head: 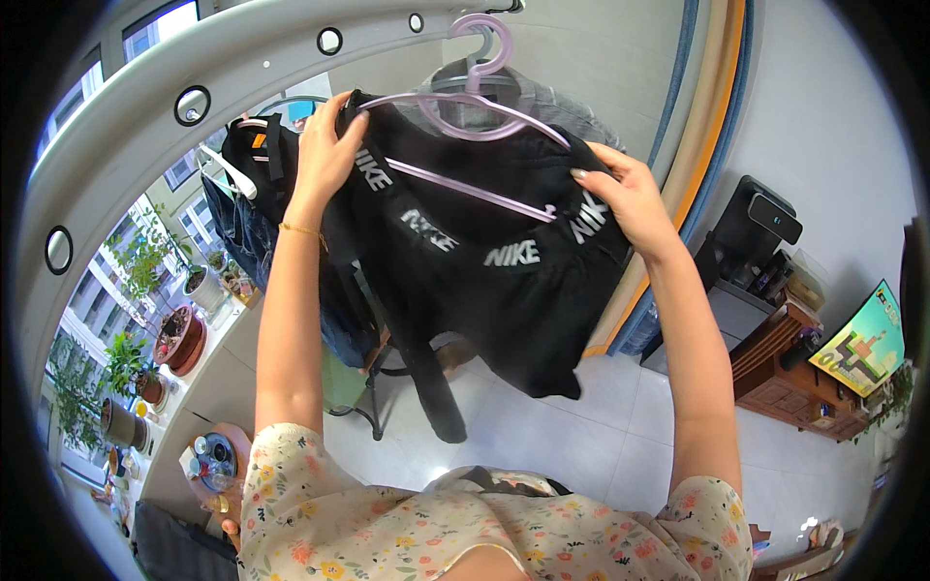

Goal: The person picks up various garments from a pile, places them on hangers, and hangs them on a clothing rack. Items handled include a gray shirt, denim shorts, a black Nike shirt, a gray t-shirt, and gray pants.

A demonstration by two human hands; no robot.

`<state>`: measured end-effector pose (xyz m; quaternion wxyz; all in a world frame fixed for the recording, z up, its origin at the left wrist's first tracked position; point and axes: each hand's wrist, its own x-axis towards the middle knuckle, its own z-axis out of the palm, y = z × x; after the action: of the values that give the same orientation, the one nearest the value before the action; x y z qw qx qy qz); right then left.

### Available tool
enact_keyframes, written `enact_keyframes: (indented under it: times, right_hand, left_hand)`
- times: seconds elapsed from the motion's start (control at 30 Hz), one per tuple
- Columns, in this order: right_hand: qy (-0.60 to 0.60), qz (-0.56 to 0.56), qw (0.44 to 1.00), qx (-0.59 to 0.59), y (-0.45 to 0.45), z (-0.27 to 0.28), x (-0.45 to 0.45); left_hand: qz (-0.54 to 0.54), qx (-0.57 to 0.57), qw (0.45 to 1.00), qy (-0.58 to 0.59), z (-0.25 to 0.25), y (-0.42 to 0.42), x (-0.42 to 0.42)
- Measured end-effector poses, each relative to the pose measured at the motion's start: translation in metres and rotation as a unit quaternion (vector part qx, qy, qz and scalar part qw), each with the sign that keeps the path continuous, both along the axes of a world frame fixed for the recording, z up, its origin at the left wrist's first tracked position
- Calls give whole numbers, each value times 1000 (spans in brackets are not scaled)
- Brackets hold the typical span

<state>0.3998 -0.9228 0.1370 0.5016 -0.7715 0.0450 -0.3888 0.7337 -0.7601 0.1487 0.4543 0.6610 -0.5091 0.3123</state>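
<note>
A black Nike long-sleeved top (465, 290) hangs on a pink plastic hanger (476, 190) before me. My left hand (328, 145) pinches the fabric at the top's left shoulder, beside that end of the hanger. With thumb and fingers, my right hand (626, 190) grips the opposite shoulder. The hanger's hook is up near a white perforated rail (254, 65); whether it rests on the rail cannot be told. Behind the top, a grey checked shirt (581, 109) hangs on a grey hanger. More dark clothes (251, 156) hang left of my left hand.
Potted plants (180, 339) line the windowsill at left. A small round table (232, 450) holds a tray with cups. Blue and orange curtains (708, 138) hang at right, near a wooden cabinet (792, 385) and a lit screen (864, 341). A folding rack's metal leg (375, 407) stands on the tiles.
</note>
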Motion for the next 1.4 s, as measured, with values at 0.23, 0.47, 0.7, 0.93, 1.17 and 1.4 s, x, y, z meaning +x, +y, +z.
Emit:
enact_keyframes:
  times: [0.23,0.47,0.7,0.93,1.17,1.4]
  right_hand:
    - [-53,69,994,73,-10,-17,58]
    - [-60,67,994,61,-6,-19,81]
    - [-5,25,999,-25,-11,-20,88]
    - [41,-124,952,-276,-39,-1,84]
    - [-48,-269,874,-402,-40,-3,85]
    - [-197,-329,752,-536,2,-23,86]
  left_hand:
    - [65,54,995,-61,24,-1,51]
    - [97,95,989,-64,47,-2,71]
    - [54,86,991,-88,36,3,88]
    - [30,77,996,-29,8,13,78]
    - [44,-19,996,-81,-21,12,56]
    - [63,-150,934,-319,-36,26,13]
